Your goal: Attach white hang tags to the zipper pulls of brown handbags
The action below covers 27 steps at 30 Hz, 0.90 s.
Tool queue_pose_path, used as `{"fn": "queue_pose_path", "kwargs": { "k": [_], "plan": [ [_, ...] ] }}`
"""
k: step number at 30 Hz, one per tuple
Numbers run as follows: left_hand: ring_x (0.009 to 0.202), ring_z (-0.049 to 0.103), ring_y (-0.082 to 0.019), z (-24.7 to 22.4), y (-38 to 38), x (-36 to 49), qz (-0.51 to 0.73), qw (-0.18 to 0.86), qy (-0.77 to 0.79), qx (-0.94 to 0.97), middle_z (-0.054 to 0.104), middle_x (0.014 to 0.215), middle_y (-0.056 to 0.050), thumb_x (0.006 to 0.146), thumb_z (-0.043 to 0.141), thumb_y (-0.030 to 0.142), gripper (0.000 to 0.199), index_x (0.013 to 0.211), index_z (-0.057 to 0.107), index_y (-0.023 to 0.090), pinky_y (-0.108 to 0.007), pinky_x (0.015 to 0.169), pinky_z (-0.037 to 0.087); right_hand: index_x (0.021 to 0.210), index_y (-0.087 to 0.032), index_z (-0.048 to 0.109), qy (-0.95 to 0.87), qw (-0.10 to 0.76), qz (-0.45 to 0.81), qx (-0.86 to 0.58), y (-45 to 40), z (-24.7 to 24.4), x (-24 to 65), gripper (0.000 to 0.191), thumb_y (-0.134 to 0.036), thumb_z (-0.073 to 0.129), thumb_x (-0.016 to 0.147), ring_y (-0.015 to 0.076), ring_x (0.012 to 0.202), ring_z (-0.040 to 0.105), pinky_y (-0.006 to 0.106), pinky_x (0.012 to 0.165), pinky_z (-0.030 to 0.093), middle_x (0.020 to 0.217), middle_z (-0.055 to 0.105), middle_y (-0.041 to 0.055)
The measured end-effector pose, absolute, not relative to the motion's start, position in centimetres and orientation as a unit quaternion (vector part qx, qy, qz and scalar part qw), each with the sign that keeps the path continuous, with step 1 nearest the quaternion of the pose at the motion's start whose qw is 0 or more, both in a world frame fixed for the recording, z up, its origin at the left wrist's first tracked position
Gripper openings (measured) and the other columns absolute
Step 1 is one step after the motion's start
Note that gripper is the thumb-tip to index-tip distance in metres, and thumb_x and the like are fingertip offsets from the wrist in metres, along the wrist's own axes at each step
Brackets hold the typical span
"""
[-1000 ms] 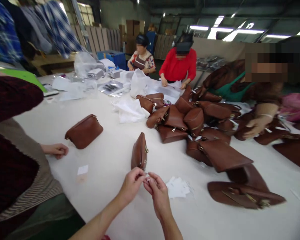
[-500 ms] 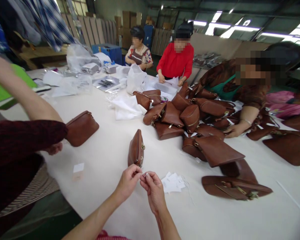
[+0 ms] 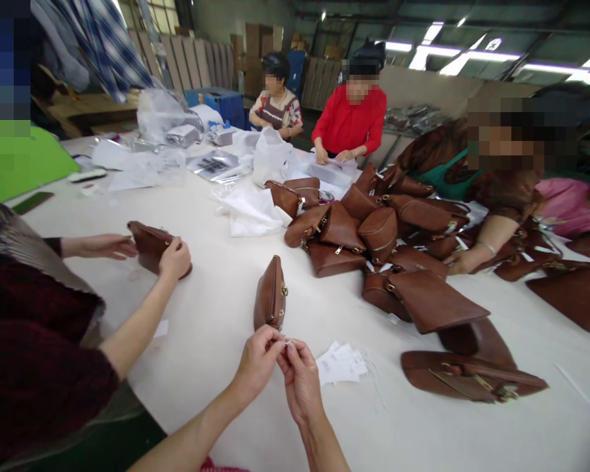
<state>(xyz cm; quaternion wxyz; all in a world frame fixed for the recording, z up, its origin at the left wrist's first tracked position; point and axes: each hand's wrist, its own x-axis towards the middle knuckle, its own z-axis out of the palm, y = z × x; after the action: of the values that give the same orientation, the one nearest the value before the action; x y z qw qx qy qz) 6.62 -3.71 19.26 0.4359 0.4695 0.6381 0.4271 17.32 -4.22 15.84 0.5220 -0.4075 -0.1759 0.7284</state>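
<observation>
My left hand (image 3: pixel 259 357) and my right hand (image 3: pixel 301 377) meet at the fingertips, both closed in a pinch. Something small and pale shows between them, too tiny to name. Just beyond my fingers a brown leather handbag (image 3: pixel 266 295) stands upright on the white table, its zip and gold-coloured fittings turned to the right. My left fingertips overlap its lower end in the view; I cannot tell whether they touch it. Right of my right hand lies a small pile of white tags (image 3: pixel 341 364) with thin strings.
A heap of brown handbags (image 3: pixel 341 229) covers the table's right side, with one bag (image 3: pixel 472 375) lying nearest. At left a co-worker's hands hold another bag (image 3: pixel 150 246). White wrapping (image 3: pixel 253 213) and clear plastic lie farther back. Other people stand around the table.
The co-worker at left has brought both hands onto the bag there and turned it. My own hands stay pinched together in nearly the same place.
</observation>
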Motion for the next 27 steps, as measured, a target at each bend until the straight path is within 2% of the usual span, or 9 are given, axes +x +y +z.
{"fn": "queue_pose_path", "kwargs": {
  "k": [11, 21, 27],
  "plan": [
    [0.073, 0.056, -0.019, 19.37, -3.52, 6.78, 0.425, 0.446, 0.642, 0.457, 0.060, 0.071, -0.001, 0.074, 0.052, 0.028, 0.013, 0.067, 0.058, 0.019, -0.029, 0.069, 0.043, 0.077, -0.022, 0.070, -0.163, 0.528, 0.720, -0.420, -4.07, 15.99, 17.09, 0.024, -0.040, 0.082, 0.067, 0.0137, 0.084, 0.064, 0.026, 0.078, 0.056, 0.083, 0.070, -0.0009],
    [0.072, 0.057, -0.018, 19.21, -3.75, 7.07, 0.446, 0.411, 0.659, 0.445, 0.060, 0.071, -0.001, 0.075, 0.052, 0.028, 0.012, 0.069, 0.058, 0.019, -0.030, 0.068, 0.045, 0.078, -0.020, 0.069, -0.202, 0.524, 0.697, -0.445, -4.05, 16.63, 16.70, 0.027, -0.043, 0.080, 0.068, 0.0162, 0.084, 0.065, 0.030, 0.080, 0.055, 0.084, 0.071, 0.0012],
    [0.081, 0.063, -0.022, 18.49, -4.22, 7.53, 0.484, 0.468, 0.650, 0.353, 0.070, 0.078, -0.005, 0.072, 0.055, 0.031, 0.017, 0.074, 0.066, 0.017, -0.035, 0.080, 0.049, 0.081, -0.018, 0.068, -0.311, 0.522, 0.616, -0.501, -4.25, 16.17, 16.82, 0.031, -0.048, 0.073, 0.073, 0.0199, 0.085, 0.064, 0.035, 0.081, 0.054, 0.084, 0.071, 0.0035]
  ]
}}
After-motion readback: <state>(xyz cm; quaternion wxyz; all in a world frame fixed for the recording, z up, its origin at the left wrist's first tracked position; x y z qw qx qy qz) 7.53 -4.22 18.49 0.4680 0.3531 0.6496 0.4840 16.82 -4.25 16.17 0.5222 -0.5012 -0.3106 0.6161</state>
